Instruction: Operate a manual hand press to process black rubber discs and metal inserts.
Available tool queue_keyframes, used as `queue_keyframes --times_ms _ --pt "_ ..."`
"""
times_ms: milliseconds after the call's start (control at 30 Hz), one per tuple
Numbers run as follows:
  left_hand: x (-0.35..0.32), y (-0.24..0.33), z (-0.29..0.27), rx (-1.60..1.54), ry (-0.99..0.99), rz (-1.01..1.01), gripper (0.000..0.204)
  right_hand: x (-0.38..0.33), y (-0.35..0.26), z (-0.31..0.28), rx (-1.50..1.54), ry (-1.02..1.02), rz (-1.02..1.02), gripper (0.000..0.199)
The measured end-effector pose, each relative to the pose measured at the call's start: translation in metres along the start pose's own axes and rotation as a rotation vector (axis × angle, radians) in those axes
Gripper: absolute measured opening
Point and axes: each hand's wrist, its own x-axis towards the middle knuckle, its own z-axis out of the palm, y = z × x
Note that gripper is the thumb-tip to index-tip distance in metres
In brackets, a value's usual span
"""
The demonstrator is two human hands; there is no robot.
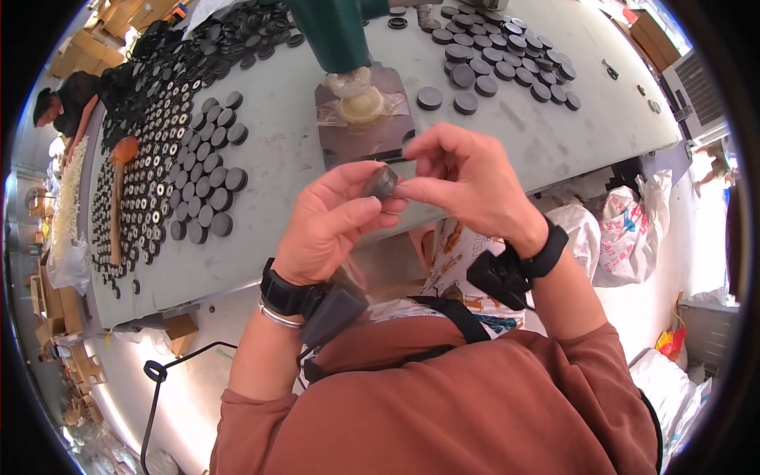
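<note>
A small dark grey round cap point(381, 183) is held up in front of the press, tilted, between the thumb and fingers of my left hand point(328, 218). Close on its right is my right hand point(475, 178), fingers bent and apart from the thumb. That thumb's tip comes up to the cap's edge; whether it touches I cannot tell. Just beyond my hands stands a green press point(328, 36) with a pale round head point(362, 104) over a brown base plate point(336, 142).
Grey caps lie in a group point(207, 174) on the table's left and another point(507, 59) at the far right. Rows of small ringed parts point(142, 186) and an orange-headed mallet point(119, 190) are farther left. White sacks point(625, 237) stand right of the table. Another person point(75, 103) bends at far left.
</note>
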Motion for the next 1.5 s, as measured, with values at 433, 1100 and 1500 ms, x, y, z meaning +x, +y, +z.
queue_keyframes --times_ms 433,1100,1500 --pt "-0.001 -0.005 0.003 0.513 -0.016 0.236 0.043 -0.029 0.011 0.029 0.327 0.079 0.053 0.023" --pt "0.005 -0.015 0.002 0.816 0.107 0.347 0.04 -0.024 0.005 0.032 0.491 0.073 0.257 0.032" --pt "0.0 -0.02 0.019 1.065 0.176 0.498 0.036 -0.021 0.021 0.035 0.476 0.077 0.365 0.031"
